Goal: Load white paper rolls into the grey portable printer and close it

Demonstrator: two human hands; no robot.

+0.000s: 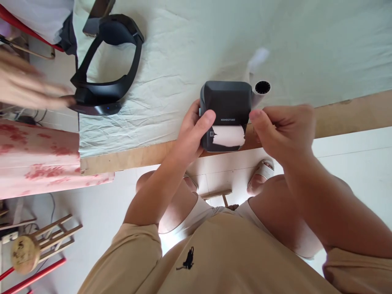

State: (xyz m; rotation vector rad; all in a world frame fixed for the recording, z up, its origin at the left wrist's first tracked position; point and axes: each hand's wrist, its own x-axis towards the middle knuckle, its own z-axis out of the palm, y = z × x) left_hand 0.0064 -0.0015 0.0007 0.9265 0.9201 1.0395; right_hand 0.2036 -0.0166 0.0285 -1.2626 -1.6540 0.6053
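From my end, my left hand [196,128] grips the boxy black printer [228,102], ragged pale paper [229,136] on its face, by the wooden table edge [147,154], right hand [283,126] curled closed beside it (holding anything? can't tell), crinkly cloth [171,73] beyond.

Most fingers of the left hand [196,132] hide behind the black box [227,100]. The right hand [286,128] curls up, so you can't tell if it pinches anything. Another person's hand [29,81] is blurry, and the left edge cuts it off. The white scrap [258,60] is a blur. The box's last tiny letters [233,119] are too small to read.
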